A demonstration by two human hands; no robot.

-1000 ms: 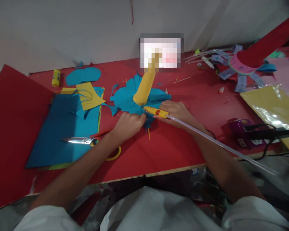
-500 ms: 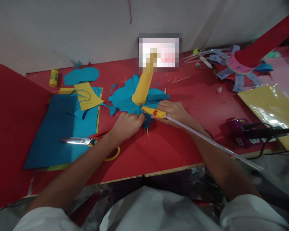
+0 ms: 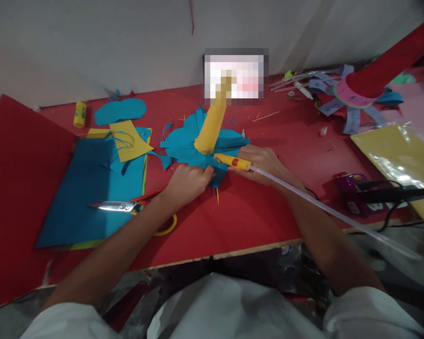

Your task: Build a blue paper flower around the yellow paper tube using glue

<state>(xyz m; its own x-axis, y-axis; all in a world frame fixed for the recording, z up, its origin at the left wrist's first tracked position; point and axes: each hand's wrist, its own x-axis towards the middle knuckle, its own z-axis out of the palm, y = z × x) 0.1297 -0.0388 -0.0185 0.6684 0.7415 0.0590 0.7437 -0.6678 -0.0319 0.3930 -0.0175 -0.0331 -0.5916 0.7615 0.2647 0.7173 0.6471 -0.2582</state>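
Note:
A yellow glue gun (image 3: 233, 161) with a long clear glue stick (image 3: 304, 191) out of its back is gripped in my right hand (image 3: 259, 162). Its nozzle points left, close to the foot of a yellow paper tube (image 3: 212, 129). This tube stands tilted on a blue paper flower shape (image 3: 183, 141) with several petals. My left hand (image 3: 192, 180) is closed on the flower's near edge; its fingertips are partly hidden. Left of that hand, scissors (image 3: 118, 206) with red and yellow handles lie partly under my left forearm.
Blue paper sheets (image 3: 77, 197) and yellow scraps (image 3: 130, 143) lie at left, near a glue stick tube (image 3: 79, 115) and a standing red board (image 3: 17, 197). A purple box (image 3: 353, 181) with black cables sits at right. Behind it are a red tube (image 3: 392, 70) and a yellow packet (image 3: 399, 150).
My right hand has drawn the glue gun slightly right, away from the yellow tube's foot. The clear stick's tail has swung right and down. My left hand has stayed nearly still.

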